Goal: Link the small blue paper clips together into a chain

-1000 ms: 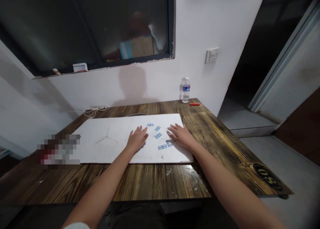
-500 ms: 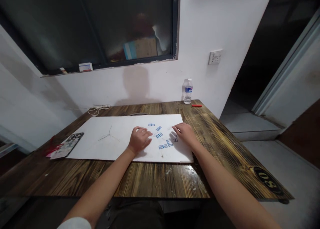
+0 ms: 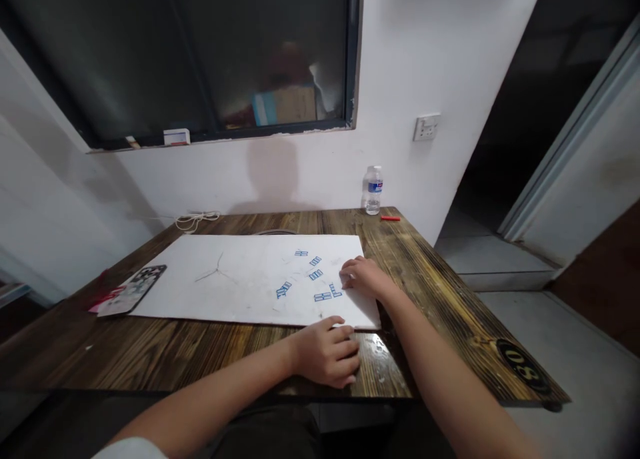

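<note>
Several small blue ladder-like pieces (image 3: 315, 275) lie scattered on the right half of a white board (image 3: 190, 299) on the wooden table. My right hand (image 3: 365, 275) rests at the board's right edge, its fingers bent and drawn together against the surface. Whatever is under those fingertips is hidden. Closest to it is a blue comb-shaped piece (image 3: 335, 290). Palm down on the bare wood before the board's front edge, my left hand (image 3: 327, 352) holds nothing visible, its fingers loosely curved and apart. Another blue piece (image 3: 283, 289) lies left of the main cluster.
Thin dark strands (image 3: 217, 270) cross on the board's left half. A phone-like patterned slab (image 3: 143, 289) overlaps the board's left end. Near the wall stand a water bottle (image 3: 373, 191), a red pen-like stick (image 3: 390, 218) and a coiled white cable (image 3: 197, 220).
My left hand has come back off the board onto the table's front, uncovering a blue piece. My right hand stays at the board's right side, its fingers lower and closer together.
</note>
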Demonstrator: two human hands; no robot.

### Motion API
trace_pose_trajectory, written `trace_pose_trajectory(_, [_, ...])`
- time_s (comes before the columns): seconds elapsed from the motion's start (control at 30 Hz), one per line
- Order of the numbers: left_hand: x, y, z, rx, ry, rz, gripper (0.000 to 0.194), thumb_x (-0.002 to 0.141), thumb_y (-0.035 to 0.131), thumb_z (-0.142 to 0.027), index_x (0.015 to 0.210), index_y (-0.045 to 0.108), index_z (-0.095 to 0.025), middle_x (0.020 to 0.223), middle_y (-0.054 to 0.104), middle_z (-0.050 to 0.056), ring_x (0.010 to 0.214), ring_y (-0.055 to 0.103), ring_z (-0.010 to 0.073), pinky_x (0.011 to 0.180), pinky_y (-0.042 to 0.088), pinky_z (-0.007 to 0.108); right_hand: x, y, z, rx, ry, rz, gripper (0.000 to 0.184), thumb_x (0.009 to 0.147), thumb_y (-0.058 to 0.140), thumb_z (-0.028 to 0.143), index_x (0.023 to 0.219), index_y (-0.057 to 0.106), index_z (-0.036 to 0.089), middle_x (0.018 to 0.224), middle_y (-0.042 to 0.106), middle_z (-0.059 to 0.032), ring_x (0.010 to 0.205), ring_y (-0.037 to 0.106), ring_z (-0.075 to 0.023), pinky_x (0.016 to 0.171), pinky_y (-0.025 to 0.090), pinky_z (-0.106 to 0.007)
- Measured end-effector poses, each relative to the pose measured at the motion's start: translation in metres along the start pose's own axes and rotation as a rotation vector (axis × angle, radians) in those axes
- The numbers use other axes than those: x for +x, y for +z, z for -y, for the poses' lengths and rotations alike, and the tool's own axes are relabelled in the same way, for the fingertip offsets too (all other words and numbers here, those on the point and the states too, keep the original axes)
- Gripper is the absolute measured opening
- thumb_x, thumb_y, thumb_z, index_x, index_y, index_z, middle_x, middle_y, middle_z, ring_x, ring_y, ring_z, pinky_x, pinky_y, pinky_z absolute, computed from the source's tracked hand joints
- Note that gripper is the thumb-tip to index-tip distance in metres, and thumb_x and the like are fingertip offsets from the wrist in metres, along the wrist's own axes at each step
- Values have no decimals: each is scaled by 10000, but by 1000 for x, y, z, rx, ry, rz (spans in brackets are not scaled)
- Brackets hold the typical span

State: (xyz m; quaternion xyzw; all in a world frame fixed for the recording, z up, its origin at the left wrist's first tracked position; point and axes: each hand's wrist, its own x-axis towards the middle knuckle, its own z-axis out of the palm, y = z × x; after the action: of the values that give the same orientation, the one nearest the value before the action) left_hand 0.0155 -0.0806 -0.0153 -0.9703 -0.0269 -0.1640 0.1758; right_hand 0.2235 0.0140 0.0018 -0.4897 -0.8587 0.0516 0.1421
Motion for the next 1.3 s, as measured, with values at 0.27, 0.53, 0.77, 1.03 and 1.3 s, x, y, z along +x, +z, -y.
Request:
trace_pose_trajectory(0.27, [35, 19, -6, -2, -120, -1, 426, 859, 467, -490, 586, 595, -189, 538, 570, 65, 502, 532, 166, 439, 390, 294, -1, -8, 5, -72, -46, 9, 170, 829, 560, 183, 770, 716, 214, 995, 695, -47, 905, 565, -210, 738, 374, -271])
trace_pose_trajectory(0.53, [45, 28, -6, 48, -78, -72, 383, 873, 452, -435, 593, 552, -194, 520, 512, 34, 492, 503, 157, 445, 334, 290, 0, -5, 5, -149, -18, 40, 201, 886, 520, 214, 830, 713, 203, 1009, 660, -74, 931, 550, -210, 767, 370, -271])
trace_pose_trajectory(0.77, [32, 10, 8, -56, -43, -11, 353, 869, 481, -387, 581, 547, -194, 563, 571, 29, 554, 517, 146, 479, 340, 278, -1, 1, -1, -163, 11, 70, 229, 854, 612, 395, 987, 688, 225, 1155, 602, -86, 1018, 516, -240, 782, 384, -296])
trace_pose_trajectory(1.03, [26, 8, 13, -95, 8, -11, 331, 845, 520, -422, 600, 559, -203, 598, 600, 37, 607, 540, 162, 488, 344, 287, -2, -5, 17, -253, 40, 108, 202, 885, 551, 276, 977, 704, 181, 1028, 632, -115, 952, 538, -259, 745, 381, -318])
trace_pose_trajectory(1.3, [27, 0, 22, -77, -113, -112, 307, 885, 467, -339, 653, 616, -204, 599, 607, 23, 613, 541, 149, 519, 357, 290, -1, -5, 25, -274, 73, 119, 212, 888, 524, 225, 936, 702, 122, 1009, 630, -156, 931, 555, -256, 765, 376, -323])
